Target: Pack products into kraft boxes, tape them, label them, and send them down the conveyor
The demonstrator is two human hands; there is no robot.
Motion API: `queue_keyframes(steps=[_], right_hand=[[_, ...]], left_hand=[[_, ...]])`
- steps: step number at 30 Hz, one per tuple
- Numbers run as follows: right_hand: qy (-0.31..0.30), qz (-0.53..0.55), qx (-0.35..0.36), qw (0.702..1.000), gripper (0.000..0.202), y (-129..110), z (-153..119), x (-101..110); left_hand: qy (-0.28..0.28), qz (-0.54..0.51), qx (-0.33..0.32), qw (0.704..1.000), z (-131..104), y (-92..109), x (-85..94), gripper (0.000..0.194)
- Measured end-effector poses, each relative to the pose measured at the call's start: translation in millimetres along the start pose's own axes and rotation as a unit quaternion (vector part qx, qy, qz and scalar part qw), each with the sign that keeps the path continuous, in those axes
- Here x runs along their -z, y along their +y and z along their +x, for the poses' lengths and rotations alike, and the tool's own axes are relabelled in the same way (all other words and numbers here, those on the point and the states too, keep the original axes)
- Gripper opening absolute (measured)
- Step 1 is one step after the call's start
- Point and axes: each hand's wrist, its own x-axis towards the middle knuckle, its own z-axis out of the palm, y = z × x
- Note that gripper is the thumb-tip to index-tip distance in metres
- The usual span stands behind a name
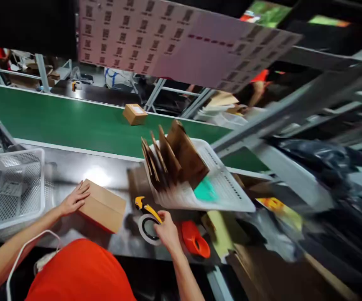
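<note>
A closed brown cardboard box point(104, 203) lies on the metal table point(65, 161). My left hand point(75, 200) rests on its left end with the fingers spread. To the right of the box, my right hand point(166, 229) is closed round the handle of a yellow and black tape dispenser point(148, 209). The dispenser carries a roll of clear tape point(144, 229) and is apart from the box. An orange-red ring-shaped object point(195, 239) lies just right of my right hand.
A white perforated basket point(11, 184) stands at the left. Behind my right hand, a white basket point(231, 190) holds several brown cartons point(174, 159). A small box point(135, 114) sits on the green conveyor point(62, 121). Metal beams and dark plastic are at the right.
</note>
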Motion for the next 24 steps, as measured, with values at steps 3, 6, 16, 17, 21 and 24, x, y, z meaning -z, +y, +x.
queue_keyframes(steps=[3,6,16,17,21,24], right_hand=[[0.110,0.122,0.234,0.958,0.077,-29.3,-10.2,14.6],[0.158,0.118,0.423,0.885,0.077,-83.0,-17.3,7.7],[0.107,-0.045,0.468,0.876,0.081,-103.5,-7.3,-43.7],[0.084,-0.049,0.451,0.887,0.081,-97.9,-8.4,-41.9],[0.006,-0.065,0.421,0.905,0.073,-93.3,-15.5,-30.2],[-0.012,-0.040,0.441,0.897,0.070,-98.4,-14.6,-17.9]], left_hand=[[0.015,-0.040,0.023,0.999,-5.6,2.0,-7.3,0.049],[0.002,-0.025,0.014,1.000,-4.2,9.5,-2.7,0.049],[0.210,-0.175,0.310,0.910,12.2,94.4,-21.9,0.050],[0.202,-0.277,0.372,0.862,17.3,105.2,-28.2,0.054],[0.142,-0.583,0.433,0.672,40.2,133.7,-37.0,0.047],[0.145,-0.590,0.439,0.662,51.0,141.4,-32.5,0.031]])
